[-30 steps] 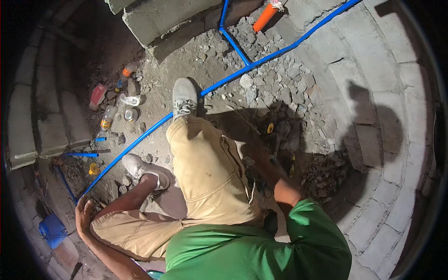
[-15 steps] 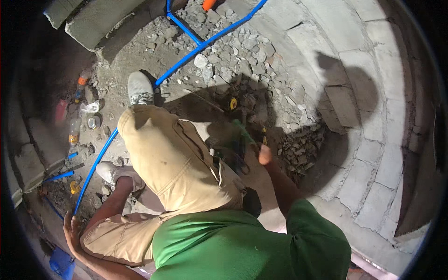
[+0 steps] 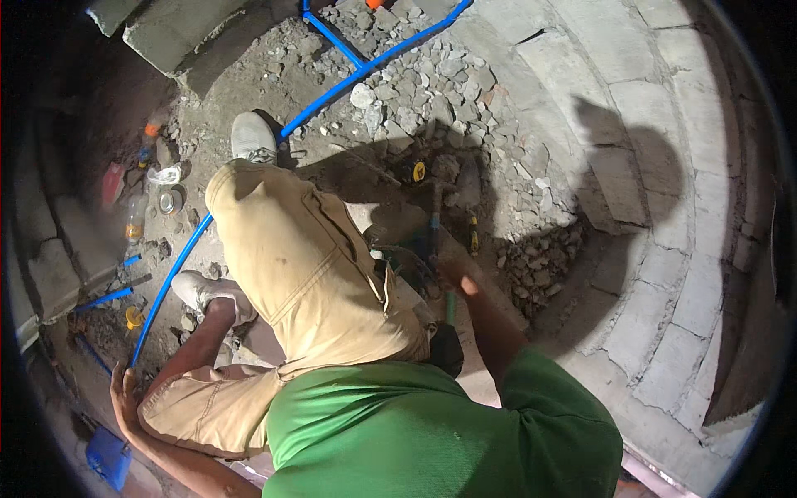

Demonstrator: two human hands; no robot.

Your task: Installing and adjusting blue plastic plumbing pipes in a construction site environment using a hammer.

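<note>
and there, in shadow, the right hand (image 3: 453, 270) had its grip closed round a green handle (image 3: 451, 307) jutting back toward the body! the left hand (image 3: 126, 400) lay loosely open by the tan trousers' (image 3: 299, 266) knee; a round yellow label (image 3: 418, 172) and a bottle's (image 3: 135, 217) orange one were too small to read.

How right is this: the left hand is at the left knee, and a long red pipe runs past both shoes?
The colour is wrong: the head view shows a long blue pipe, not red. It does run past both shoes, and the left hand is at the left knee.
</note>
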